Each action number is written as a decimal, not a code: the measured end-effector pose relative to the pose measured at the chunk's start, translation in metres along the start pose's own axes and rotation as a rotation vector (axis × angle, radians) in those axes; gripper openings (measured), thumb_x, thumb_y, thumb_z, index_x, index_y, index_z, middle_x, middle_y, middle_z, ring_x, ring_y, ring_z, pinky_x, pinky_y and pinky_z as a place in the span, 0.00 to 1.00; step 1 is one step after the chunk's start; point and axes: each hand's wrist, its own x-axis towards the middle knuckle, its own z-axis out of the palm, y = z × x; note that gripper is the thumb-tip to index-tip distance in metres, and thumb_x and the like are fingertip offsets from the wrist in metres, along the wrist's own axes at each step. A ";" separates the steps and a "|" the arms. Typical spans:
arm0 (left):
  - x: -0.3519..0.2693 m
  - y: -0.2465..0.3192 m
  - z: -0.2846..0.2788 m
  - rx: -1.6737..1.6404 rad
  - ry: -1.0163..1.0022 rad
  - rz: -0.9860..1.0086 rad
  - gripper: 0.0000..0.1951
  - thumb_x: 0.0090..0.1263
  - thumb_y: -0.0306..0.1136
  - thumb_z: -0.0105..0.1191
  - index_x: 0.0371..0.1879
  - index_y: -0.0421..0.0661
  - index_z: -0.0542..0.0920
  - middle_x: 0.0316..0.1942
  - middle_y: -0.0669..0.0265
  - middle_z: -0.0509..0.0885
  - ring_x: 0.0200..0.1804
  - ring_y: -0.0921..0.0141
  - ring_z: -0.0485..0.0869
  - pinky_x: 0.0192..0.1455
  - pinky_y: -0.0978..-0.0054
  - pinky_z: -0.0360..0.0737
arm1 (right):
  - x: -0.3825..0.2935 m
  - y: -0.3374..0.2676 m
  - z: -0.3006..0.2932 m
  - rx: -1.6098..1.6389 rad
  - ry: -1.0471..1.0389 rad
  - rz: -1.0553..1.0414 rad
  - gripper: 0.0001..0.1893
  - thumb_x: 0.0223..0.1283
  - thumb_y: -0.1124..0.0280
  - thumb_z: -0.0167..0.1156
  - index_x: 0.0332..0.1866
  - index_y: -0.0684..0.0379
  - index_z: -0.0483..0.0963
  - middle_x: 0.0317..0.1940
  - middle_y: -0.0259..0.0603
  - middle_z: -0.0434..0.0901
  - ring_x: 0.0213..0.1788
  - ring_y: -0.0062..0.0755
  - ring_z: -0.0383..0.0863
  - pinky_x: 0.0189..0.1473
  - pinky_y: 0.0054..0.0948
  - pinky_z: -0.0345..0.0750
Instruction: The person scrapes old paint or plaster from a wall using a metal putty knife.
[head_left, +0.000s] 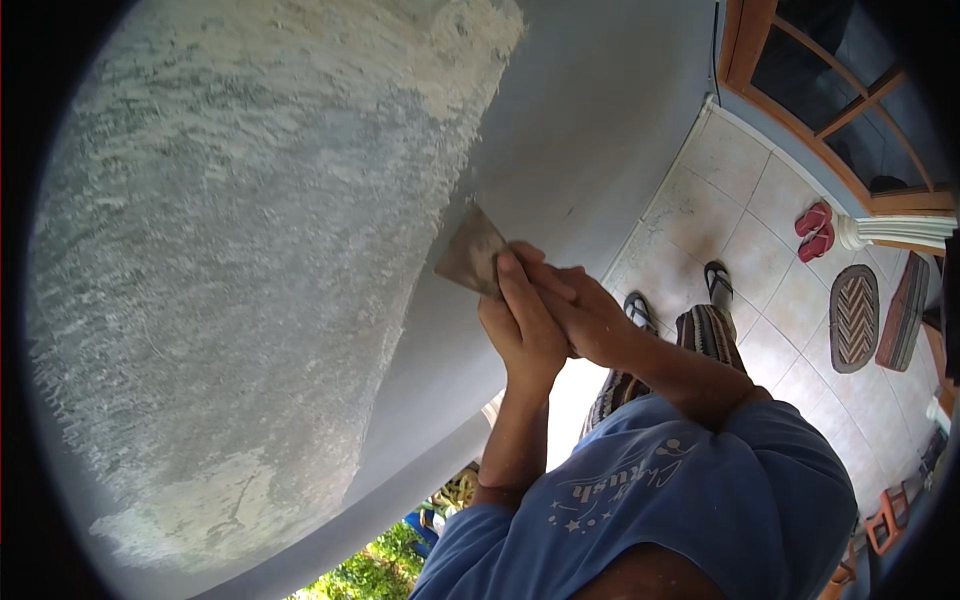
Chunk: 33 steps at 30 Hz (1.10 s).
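Against the wall is a broad flat scraper (471, 253), its squarish, dusty blade tilted at the border between smooth grey paint (577, 127) and a large rough, bared patch (262, 247). My left hand (525, 330) is closed around the tool just behind the blade, one finger lying along it. Overlapping it from the right, my right hand (592, 311) also grips the tool, its fingers over the near end. The handle is hidden by both hands. One blade corner points toward the ragged edge of the patch.
Tiled floor (765, 292) lies below right, with red flip-flops (814, 231), an oval woven mat (854, 319) and another striped mat (902, 311). A wood-framed glass door or window (817, 135) stands upper right. An orange plastic item (888, 520) is lower right; plants (367, 566) show beyond the wall.
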 end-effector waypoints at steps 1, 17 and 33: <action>0.000 0.002 0.001 0.002 0.002 0.003 0.20 0.80 0.41 0.32 0.36 0.40 0.74 0.17 0.68 0.76 0.24 0.75 0.78 0.31 0.79 0.76 | 0.001 -0.001 0.001 -0.048 -0.005 -0.025 0.14 0.69 0.64 0.46 0.41 0.66 0.72 0.20 0.39 0.76 0.22 0.26 0.77 0.23 0.28 0.71; -0.010 -0.002 0.006 -0.161 0.078 -0.052 0.20 0.80 0.43 0.33 0.37 0.39 0.73 0.18 0.67 0.74 0.24 0.72 0.79 0.35 0.72 0.83 | -0.007 -0.010 -0.001 -0.102 -0.017 -0.031 0.17 0.69 0.62 0.46 0.42 0.67 0.73 0.26 0.46 0.81 0.30 0.33 0.82 0.31 0.28 0.75; -0.016 0.001 0.008 -0.164 0.065 -0.017 0.18 0.80 0.41 0.33 0.36 0.40 0.73 0.18 0.68 0.73 0.24 0.73 0.78 0.33 0.74 0.82 | -0.014 -0.001 0.003 -0.117 0.019 -0.039 0.15 0.67 0.63 0.46 0.38 0.65 0.74 0.24 0.46 0.80 0.27 0.35 0.81 0.28 0.29 0.74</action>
